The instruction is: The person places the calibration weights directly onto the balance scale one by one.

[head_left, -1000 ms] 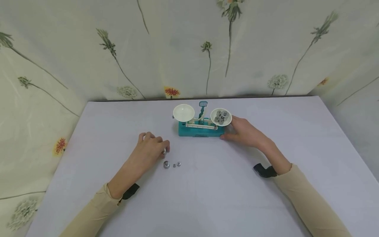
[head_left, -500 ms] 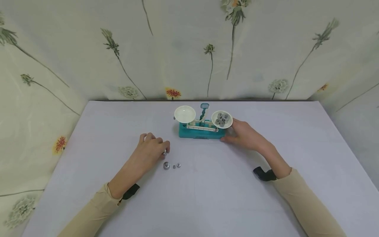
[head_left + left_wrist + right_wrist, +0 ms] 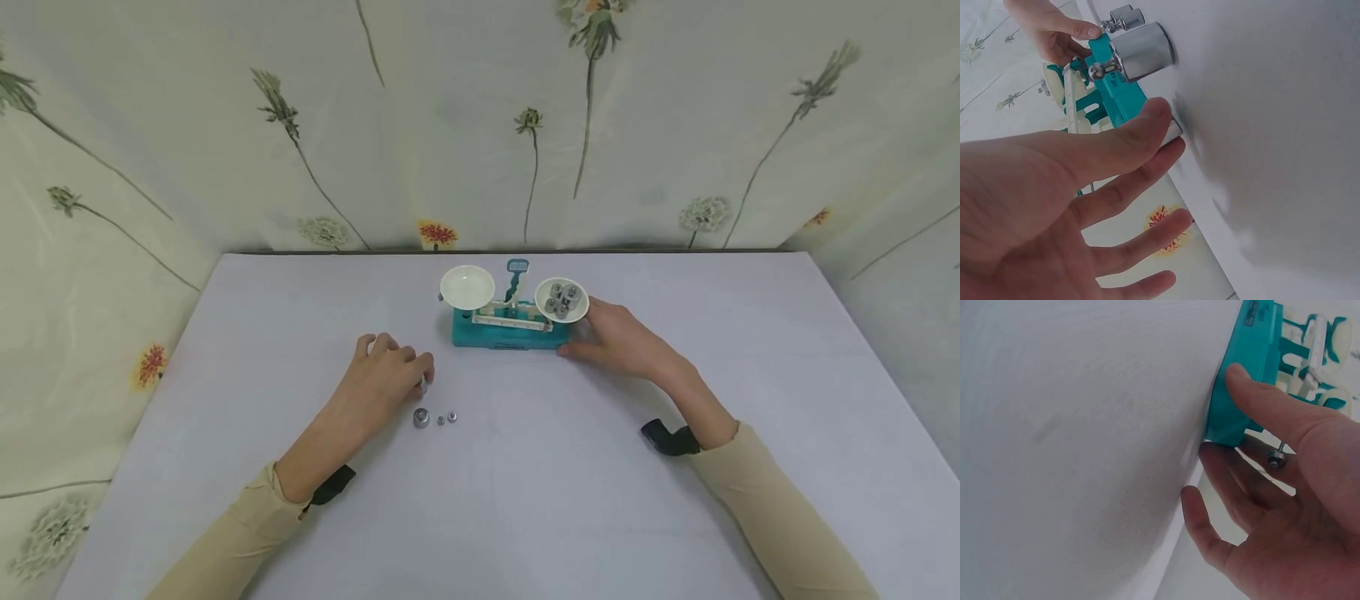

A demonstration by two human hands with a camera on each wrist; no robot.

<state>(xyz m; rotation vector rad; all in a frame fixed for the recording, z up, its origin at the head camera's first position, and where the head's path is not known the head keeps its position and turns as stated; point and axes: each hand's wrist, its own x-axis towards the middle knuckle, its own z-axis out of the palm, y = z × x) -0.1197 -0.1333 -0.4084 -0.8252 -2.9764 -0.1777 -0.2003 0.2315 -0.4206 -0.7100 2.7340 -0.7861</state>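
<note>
A teal balance scale (image 3: 495, 337) stands near the table's back edge. Its left pan (image 3: 467, 287) is bare, while the lower right pan (image 3: 579, 313) bears several metal weights (image 3: 564, 298). My right hand (image 3: 626, 337) grips the right end of the base, thumb on the front face and fingers at the end and behind. My left hand (image 3: 382, 379) pinches a metal weight (image 3: 1174, 131) between thumb and index finger, the other fingers spread; most of that weight is hidden. Beside it on the table stand a larger knobbed weight (image 3: 422, 418) and two small ones (image 3: 447, 418).
The table (image 3: 510, 500) has a white cover. Behind it hangs a pale flower-printed cloth (image 3: 450, 125). Dark wrist straps (image 3: 667, 437) show at both sleeve cuffs.
My left hand has shifted very slightly right with the weight between its fingers. The right hand keeps its hold on the balance scale. The head view has tilted a little.
</note>
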